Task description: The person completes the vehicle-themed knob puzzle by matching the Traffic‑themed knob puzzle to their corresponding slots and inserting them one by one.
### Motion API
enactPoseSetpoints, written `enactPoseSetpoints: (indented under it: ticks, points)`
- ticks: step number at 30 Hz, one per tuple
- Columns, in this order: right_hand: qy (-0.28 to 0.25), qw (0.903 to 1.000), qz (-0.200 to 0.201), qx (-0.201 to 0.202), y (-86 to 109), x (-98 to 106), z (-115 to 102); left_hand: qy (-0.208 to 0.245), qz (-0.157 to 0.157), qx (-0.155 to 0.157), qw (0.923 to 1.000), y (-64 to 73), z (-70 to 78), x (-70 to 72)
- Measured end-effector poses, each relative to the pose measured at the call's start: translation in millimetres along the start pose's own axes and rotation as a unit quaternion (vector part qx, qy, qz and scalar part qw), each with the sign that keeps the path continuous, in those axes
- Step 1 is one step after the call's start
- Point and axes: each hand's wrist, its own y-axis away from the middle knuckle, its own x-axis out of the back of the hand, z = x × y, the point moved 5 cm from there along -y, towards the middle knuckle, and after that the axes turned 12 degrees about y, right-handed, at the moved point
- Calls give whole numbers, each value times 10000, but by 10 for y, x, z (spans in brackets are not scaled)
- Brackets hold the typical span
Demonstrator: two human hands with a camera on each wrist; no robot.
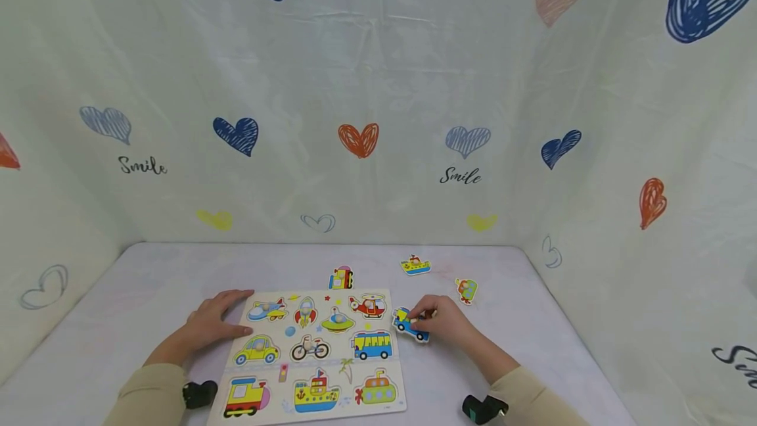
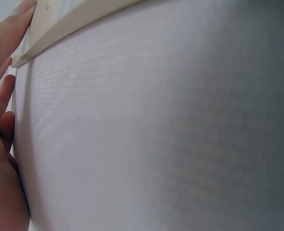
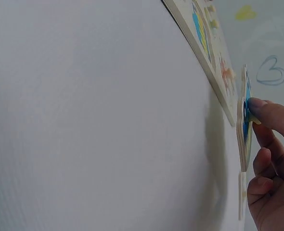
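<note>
My right hand point(image 1: 447, 323) pinches a blue and yellow truck puzzle piece point(image 1: 404, 325) between thumb and fingertips, beside the board's right edge. In the right wrist view the truck piece point(image 3: 244, 139) stands on edge to the camera, with the thumb at its face. The wooden puzzle board point(image 1: 273, 368) lies flat, showing printed vehicles such as a car point(image 1: 256, 350), a bus point(image 1: 372, 345) and a helicopter point(image 1: 368, 306). Along the board's upper left edge, my left hand point(image 1: 208, 321) rests with fingers spread and thumb at the rim. The left wrist view catches only part of that hand.
Behind the board lies a train piece point(image 1: 341, 277), close to its far edge. A ship piece point(image 1: 416, 265) and a submarine piece point(image 1: 466, 290) lie farther right on the white table point(image 1: 520, 321). A curtain with printed hearts point(image 1: 358, 141) surrounds the table.
</note>
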Motion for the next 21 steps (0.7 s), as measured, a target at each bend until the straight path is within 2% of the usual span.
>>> enactPoseSetpoints:
  ticks: [13, 21]
  points:
    - [32, 9992, -333, 218, -21, -223, -266, -34, -8, 37, 10000, 17, -8, 5]
    - [-269, 9980, -443, 374, -22, -321, -397, -37, 12, 33, 10000, -8, -8, -6]
